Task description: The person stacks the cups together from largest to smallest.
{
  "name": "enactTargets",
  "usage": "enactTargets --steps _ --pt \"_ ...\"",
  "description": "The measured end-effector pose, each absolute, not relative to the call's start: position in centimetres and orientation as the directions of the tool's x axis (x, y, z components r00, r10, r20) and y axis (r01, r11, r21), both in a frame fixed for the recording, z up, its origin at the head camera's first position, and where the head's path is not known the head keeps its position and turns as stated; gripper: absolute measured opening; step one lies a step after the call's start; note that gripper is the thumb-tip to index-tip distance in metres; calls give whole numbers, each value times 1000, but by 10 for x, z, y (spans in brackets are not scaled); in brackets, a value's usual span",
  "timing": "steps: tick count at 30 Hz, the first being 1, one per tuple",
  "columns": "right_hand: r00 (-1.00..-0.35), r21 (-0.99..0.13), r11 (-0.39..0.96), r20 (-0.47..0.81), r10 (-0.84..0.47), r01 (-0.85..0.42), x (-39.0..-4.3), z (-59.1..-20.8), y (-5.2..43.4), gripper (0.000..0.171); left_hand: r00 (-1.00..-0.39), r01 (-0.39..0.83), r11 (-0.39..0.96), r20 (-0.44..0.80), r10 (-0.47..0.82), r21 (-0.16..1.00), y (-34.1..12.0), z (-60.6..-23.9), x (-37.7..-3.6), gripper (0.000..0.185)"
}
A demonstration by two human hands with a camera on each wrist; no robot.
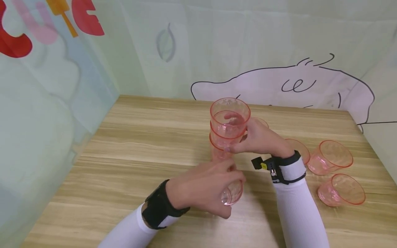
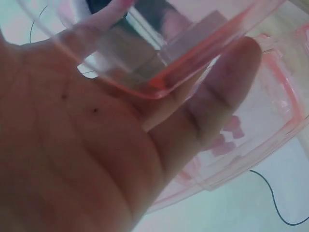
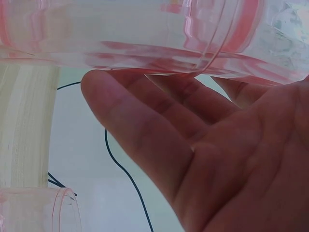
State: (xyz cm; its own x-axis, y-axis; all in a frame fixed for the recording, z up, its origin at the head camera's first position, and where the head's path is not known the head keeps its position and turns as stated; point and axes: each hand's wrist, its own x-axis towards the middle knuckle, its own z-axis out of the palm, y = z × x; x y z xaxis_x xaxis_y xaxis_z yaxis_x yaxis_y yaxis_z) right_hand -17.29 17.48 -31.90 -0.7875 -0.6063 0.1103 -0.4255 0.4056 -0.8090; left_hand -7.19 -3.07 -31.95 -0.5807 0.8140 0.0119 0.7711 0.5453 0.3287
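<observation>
Stacking is what both hands are doing near the middle of the table [image 1: 139, 137]. A stack [image 1: 227, 129] of nested pink cups is already standing there, three rims showing, tilted a little toward the camera. The right hand [image 1: 260, 139] is steadying its upper part, fingers curled round the side and touching the plastic. The left hand [image 1: 204, 187] is gripping the bottom of the stack, or perhaps a separate cup [image 1: 231, 193] just under it; I cannot tell which, since the fingers are wrapping the clear base and hiding the join.

Judging by what is lying about, the work is partly done: several cups are nested, while three loose cups [image 1: 333, 156] are lying on their sides well apart on the right, and another rim is peeking out behind the right hand.

Light wood grain is running along the tabletop. Pale cloth is hanging behind and to the left, printed with a cartoon outline [image 1: 294, 86] and red letters [image 1: 87, 15].
</observation>
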Motion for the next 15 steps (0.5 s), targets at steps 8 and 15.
enactTargets --steps 8,15 --pt "-785 -795 408 131 -606 -448 -172 -319 175 64 -534 828 463 196 822 315 -40 -311 -70 61" --pt "-778 -802 397 128 -615 -446 -173 -319 175 63 -503 858 432 289 815 276 -47 -306 -70 61"
